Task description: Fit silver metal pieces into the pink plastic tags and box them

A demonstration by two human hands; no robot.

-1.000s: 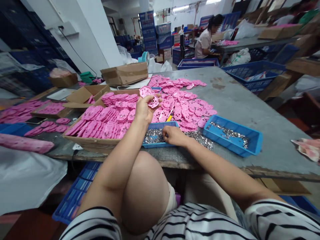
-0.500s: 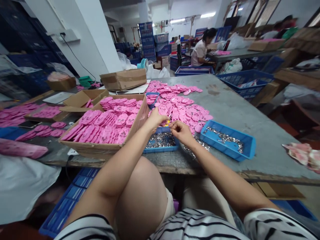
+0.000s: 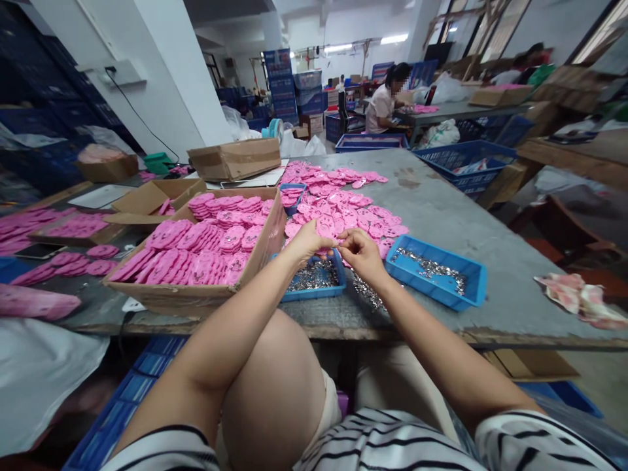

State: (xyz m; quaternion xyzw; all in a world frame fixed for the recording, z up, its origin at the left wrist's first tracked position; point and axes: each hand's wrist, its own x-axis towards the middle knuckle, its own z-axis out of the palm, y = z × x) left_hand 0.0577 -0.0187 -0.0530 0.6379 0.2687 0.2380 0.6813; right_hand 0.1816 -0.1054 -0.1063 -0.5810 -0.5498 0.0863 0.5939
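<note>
My left hand [image 3: 309, 243] and my right hand [image 3: 362, 254] meet fingertip to fingertip above a blue tray [image 3: 314, 294] of small shiny metal pieces [image 3: 313, 275]. The left fingers are closed, with pink showing between thumb and forefinger. Whether that is a held piece or the pile behind, I cannot tell. Thumb and forefinger of the right hand are pinched together; anything between them is too small to name. Just beyond the hands spreads a heap of flat pink scalloped pieces [image 3: 366, 216]. More metal pieces [image 3: 367, 292] lie loose on the table below my right hand.
A cardboard box [image 3: 171, 296] packed with rows of pink pieces stands left of my arm. To the right sits a second blue tray [image 3: 473, 296] with metal pieces. A crumpled cloth [image 3: 583, 301] lies near the table's right edge. A person [image 3: 383, 108] sits farther back.
My view has turned slightly, so the scene sits a little farther left. My fingertips have come closer together, and the small yellow spot between them no longer shows.
</note>
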